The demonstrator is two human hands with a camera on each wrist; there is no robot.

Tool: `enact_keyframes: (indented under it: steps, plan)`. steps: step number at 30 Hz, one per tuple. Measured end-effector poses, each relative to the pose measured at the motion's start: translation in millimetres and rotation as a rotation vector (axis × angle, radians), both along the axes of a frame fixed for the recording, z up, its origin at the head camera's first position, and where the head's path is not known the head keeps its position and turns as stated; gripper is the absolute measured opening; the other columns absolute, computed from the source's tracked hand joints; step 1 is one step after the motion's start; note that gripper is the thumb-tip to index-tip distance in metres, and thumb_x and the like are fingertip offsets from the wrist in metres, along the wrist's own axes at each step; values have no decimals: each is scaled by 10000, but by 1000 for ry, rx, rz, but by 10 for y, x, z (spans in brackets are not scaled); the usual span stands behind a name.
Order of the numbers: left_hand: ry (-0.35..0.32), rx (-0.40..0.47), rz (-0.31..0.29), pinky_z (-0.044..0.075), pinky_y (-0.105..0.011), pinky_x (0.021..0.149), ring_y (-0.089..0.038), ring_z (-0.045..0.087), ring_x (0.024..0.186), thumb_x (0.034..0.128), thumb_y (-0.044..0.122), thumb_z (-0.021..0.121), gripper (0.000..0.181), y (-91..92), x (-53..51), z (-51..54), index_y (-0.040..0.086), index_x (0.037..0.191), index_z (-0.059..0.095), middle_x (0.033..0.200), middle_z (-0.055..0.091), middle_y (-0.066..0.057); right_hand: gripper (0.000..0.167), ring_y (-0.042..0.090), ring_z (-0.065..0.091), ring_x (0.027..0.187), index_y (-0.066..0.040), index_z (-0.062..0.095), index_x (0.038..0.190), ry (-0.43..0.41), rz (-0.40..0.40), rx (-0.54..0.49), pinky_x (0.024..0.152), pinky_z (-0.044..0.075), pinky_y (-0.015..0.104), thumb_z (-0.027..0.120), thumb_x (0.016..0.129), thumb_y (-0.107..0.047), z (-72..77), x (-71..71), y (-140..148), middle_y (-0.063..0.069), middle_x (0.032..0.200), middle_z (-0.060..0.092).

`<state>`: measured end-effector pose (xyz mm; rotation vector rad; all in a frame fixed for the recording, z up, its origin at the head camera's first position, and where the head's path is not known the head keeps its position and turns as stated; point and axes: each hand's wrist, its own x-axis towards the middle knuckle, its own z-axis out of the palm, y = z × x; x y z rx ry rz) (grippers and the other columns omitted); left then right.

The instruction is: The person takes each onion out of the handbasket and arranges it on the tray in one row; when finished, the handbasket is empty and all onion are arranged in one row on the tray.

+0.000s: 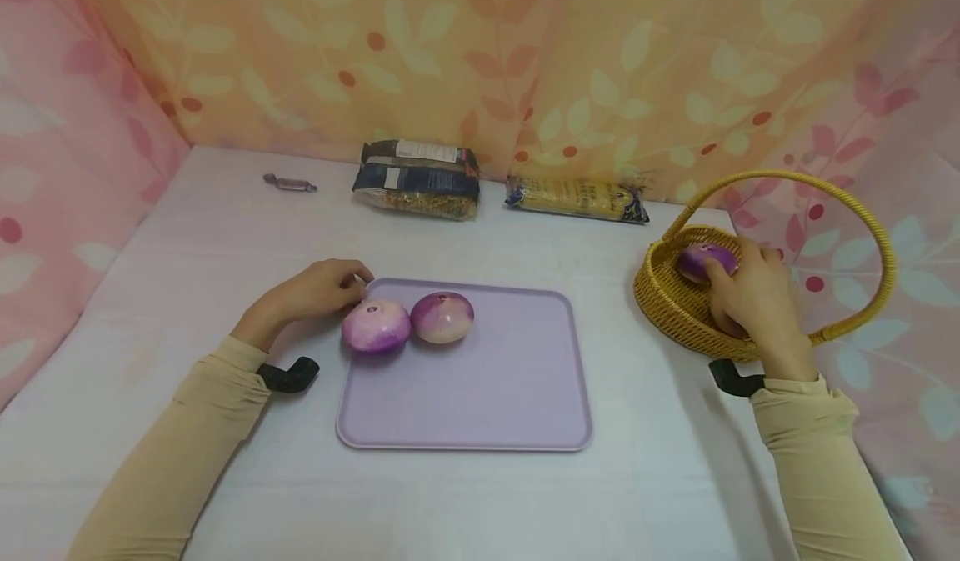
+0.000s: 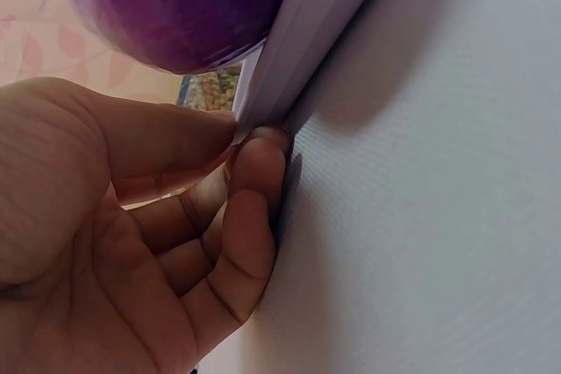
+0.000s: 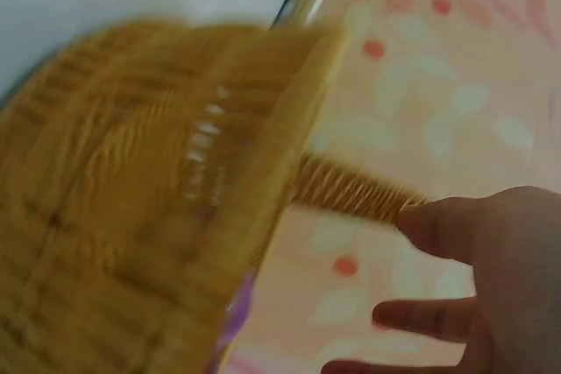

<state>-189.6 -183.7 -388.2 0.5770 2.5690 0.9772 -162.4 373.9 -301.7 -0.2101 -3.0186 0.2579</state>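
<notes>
My left hand (image 1: 318,288) pinches the far left corner of the lilac tray (image 1: 480,394) between thumb and fingers; the left wrist view shows this rim (image 2: 279,72) close up. Beside that hand, a purple-and-white onion (image 1: 375,328) sits on the tray, with a second onion (image 1: 442,318) right next to it. At the right, my right hand (image 1: 757,303) is over the yellow wicker basket (image 1: 686,336), close to a purple onion (image 1: 705,261) inside. In the blurred right wrist view, its fingers (image 3: 429,317) are spread near the basket's handle (image 3: 355,192), with nothing held.
Along the back of the white table lie a small wrapped candy (image 1: 291,183), a dark packet (image 1: 416,179) of dry food and a yellow packet (image 1: 577,200). The basket's tall handle (image 1: 862,211) arches over its right side. Patterned curtains (image 1: 487,61) enclose the table.
</notes>
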Motion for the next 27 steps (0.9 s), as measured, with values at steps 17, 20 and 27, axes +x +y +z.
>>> enact_keyframes:
  steps: [17, 20, 27]
  plan:
    - [11, -9, 12, 458, -298, 729, -148, 575, 775, 931, 84, 540, 274, 4, 23, 16, -38, 1166, 612, 854, 693, -103, 691, 610, 536, 938, 185, 546, 1091, -193, -87, 95, 710, 454, 632, 395, 938, -472, -306, 4, 410, 480, 1082, 529]
    - [9, -9, 7, 455, -294, 721, -150, 567, 768, 932, 87, 538, 276, 9, 30, 18, -40, 1166, 612, 846, 686, -103, 604, 626, 530, 919, 220, 510, 1052, -100, -63, 55, 763, 435, 651, 412, 934, -364, -356, 41, 403, 497, 1027, 522]
    - [13, -21, 7, 450, -295, 726, -142, 559, 758, 930, 80, 538, 273, 3, 5, 5, -30, 1169, 613, 819, 672, -68, 646, 618, 516, 908, 213, 429, 1203, 176, -58, -12, 753, 427, 677, 480, 925, -368, -143, 148, 104, 452, 1064, 515]
